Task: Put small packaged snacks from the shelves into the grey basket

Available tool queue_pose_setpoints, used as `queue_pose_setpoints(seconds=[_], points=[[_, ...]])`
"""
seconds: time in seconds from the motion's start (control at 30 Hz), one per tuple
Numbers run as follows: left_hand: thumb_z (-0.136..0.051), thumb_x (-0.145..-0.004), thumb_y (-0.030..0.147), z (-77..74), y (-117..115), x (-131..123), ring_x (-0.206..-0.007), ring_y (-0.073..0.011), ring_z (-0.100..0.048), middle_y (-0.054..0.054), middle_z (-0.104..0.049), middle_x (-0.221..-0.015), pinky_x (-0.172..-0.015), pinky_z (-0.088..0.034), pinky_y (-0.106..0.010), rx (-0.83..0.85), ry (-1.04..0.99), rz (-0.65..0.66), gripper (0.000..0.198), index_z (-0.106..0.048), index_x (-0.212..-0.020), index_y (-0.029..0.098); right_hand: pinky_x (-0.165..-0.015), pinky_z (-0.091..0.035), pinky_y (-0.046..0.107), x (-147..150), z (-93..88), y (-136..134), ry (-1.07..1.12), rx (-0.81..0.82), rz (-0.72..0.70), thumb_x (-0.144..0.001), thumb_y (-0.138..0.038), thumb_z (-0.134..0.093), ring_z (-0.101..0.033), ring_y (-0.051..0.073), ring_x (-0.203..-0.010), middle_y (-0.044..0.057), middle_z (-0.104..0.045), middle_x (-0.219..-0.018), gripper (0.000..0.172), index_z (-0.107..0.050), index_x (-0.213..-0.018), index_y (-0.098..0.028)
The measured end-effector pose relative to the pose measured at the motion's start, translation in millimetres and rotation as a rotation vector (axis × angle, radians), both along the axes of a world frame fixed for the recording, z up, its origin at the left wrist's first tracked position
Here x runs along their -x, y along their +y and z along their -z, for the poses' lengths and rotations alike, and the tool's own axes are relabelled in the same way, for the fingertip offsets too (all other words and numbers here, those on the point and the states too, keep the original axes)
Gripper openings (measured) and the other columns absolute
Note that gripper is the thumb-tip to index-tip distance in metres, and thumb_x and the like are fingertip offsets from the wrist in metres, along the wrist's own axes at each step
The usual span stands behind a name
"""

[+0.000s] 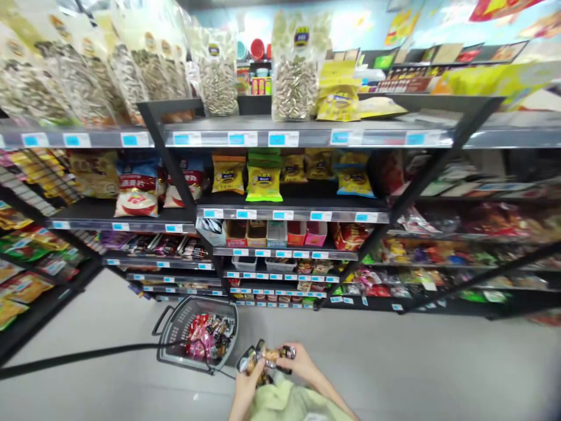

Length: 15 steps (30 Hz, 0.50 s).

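Note:
My left hand (248, 387) is closed on small black-and-gold wrapped snack packs (249, 361) in front of my body. My right hand (300, 362) grips another wrapped snack pack (274, 354) of the same look, with a dark end poking out past its fingers. Both hands are close together, and the packs touch or overlap between them. To the left on the floor stands a grey shopping basket (165, 333). Inside it lie several red, pink and black wrapped packs (210, 336). How many packs each hand holds I cannot make out.
A tall black shelf unit (293, 213) with price tags stands ahead. Bags of seeds (296, 76) line its top, with yellow snack bags (263, 182) below. A black strap or cord (96, 354) crosses from the left over the basket. Grey floor (394, 362) lies to the right.

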<state>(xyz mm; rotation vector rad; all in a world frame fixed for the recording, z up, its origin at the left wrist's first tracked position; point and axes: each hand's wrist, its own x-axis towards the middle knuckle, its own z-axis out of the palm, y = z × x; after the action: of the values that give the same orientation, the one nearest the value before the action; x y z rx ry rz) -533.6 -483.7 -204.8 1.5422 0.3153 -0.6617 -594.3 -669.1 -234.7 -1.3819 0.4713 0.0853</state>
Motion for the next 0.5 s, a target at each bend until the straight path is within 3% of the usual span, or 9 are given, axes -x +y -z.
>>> queue_pose_setpoints(seconds=[0.1, 0.2, 0.33, 0.5], points=[[-0.088, -0.053, 0.053, -20.0, -12.5, -4.6, -0.079, -0.0257, -0.072, -0.012, -0.076, -0.091, -0.073, -0.06, -0.034, 0.055, -0.041, 0.041, 0.056, -0.075, -0.089, 0.012, -0.063, -0.043, 0.03, 6.5, -11.8, -2.6, -0.005, -0.037, 0.144, -0.05, -0.05, -0.085, -0.057, 0.018, -0.061, 0.003, -0.066, -0.064, 0.047, -0.074, -0.078, -0.015], [-0.09, -0.052, 0.051, -36.3, -21.3, -8.3, -0.067, -0.0195, -0.068, -0.007, -0.074, -0.076, -0.065, -0.059, -0.031, 0.134, -0.013, 0.014, 0.055, -0.072, -0.086, 0.012, -0.063, -0.045, 0.028, 4.4, -21.1, 2.2, 0.002, -0.123, 0.307, -0.048, -0.049, -0.089, -0.06, 0.018, -0.067, 0.006, -0.07, -0.074, 0.052, -0.074, -0.082, -0.013], [-0.089, -0.051, 0.055, -47.0, -25.0, -13.4, -0.068, -0.0223, -0.068, -0.009, -0.073, -0.073, -0.058, -0.059, -0.032, 0.156, 0.002, 0.028, 0.059, -0.071, -0.084, 0.011, -0.064, -0.048, 0.028, -2.0, -25.4, 12.5, -0.048, -0.299, 0.545, -0.054, -0.047, -0.091, -0.063, 0.019, -0.071, 0.008, -0.073, -0.083, 0.052, -0.072, -0.088, -0.013], [-0.086, -0.052, 0.061, -52.6, -24.9, -6.3, -0.057, -0.0226, -0.064, -0.009, -0.07, -0.064, -0.052, -0.056, -0.034, 0.185, 0.0, 0.175, 0.057, -0.071, -0.077, 0.011, -0.086, -0.052, 0.037, -2.6, -46.4, 27.9, -0.208, -0.579, 0.701, -0.061, -0.04, -0.089, -0.068, 0.025, -0.093, 0.009, -0.073, -0.097, 0.042, -0.071, -0.091, -0.017]])
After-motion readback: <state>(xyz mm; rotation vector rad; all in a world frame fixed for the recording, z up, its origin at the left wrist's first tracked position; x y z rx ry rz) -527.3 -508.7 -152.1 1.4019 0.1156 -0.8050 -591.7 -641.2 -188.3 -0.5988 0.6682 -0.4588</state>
